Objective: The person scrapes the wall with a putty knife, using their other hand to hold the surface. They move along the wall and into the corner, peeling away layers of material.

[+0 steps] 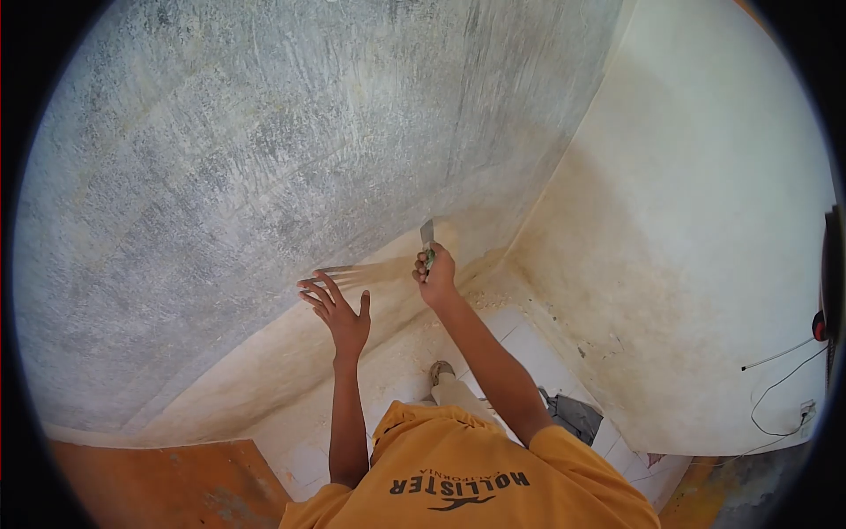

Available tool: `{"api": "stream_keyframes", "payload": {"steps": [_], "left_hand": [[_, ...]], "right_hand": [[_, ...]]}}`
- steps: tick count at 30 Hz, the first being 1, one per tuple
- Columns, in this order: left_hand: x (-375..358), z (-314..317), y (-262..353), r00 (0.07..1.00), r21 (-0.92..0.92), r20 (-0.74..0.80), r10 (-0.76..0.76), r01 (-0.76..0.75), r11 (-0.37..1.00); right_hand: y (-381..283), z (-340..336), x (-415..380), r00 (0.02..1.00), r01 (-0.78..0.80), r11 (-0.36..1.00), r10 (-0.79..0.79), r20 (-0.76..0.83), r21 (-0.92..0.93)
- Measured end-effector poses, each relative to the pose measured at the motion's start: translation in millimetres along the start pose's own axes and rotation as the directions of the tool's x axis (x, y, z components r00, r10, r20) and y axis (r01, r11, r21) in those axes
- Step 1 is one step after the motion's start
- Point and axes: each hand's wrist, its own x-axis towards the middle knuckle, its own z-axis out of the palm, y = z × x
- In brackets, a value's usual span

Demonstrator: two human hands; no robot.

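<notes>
- The grey wall (264,132) before me is patchy and streaked; near its lower edge the grey gives way to a cream band (238,375)
- The pale wall (705,176) meets it on my right, with brownish stains near the shared corner
- Below lies the floor (507,324), white tiles with crumbs along the foot of the walls
- My shirt (529,454) is orange with dark lettering
- An orange panel (167,480) is off to my left, beyond the grey wall's bottom edge
- A dark cloth-like thing (575,418) lies on the floor by my right arm, near the pale wall's foot
- My left hand (342,322) is raised by the lower edge of the grey, fingers spread, holding nothing; I cannot tell whether the tips touch
- My right hand (436,271) is higher and nearer the corner, fingers curled round the scraper's handle
- My shoe (441,370) is on the floor under my hands
- The scraper (427,233) points its blade up at the border of grey and cream; I cannot tell if it presses
- A socket (806,410) sits low at the pale wall's right edge
</notes>
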Motion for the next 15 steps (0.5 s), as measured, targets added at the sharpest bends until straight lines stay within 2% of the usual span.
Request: {"api": "stream_keyframes", "payload": {"steps": [3, 8, 11, 14, 15], "left_hand": [[-3.7, -2.9, 2.6, 0.999, -0.024, 0.031, -0.015, 0.015, 1.0], [-0.4, 2.2, 7.9, 0.999, -0.092, -0.037, -0.018, 0.015, 0.996], [-0.6, -12.7, 24.2, 0.998, -0.087, -0.061, -0.03, 0.025, 0.996], [5.3, -21.3, 15.3, 0.988, 0.046, -0.141, 0.065, -0.059, 0.997], [7.8, -23.6, 14.2, 0.989, 0.045, -0.137, 0.052, -0.046, 0.998]], "right_hand": [[-3.8, 2.8, -1.6, 0.999, 0.023, 0.999, -0.022, -0.026, 0.038], [4.0, 30.8, -29.5, 0.998, 0.054, 0.999, -0.054, 0.017, 0.004], [-5.3, 9.1, 6.6, 0.997, 0.012, 0.991, -0.001, -0.082, 0.132], [-9.3, 31.7, -30.7, 1.0, 0.013, 1.0, -0.013, -0.016, 0.012], [-8.1, 32.5, -32.5, 1.0, 0.017, 1.0, -0.017, -0.006, 0.015]]}}
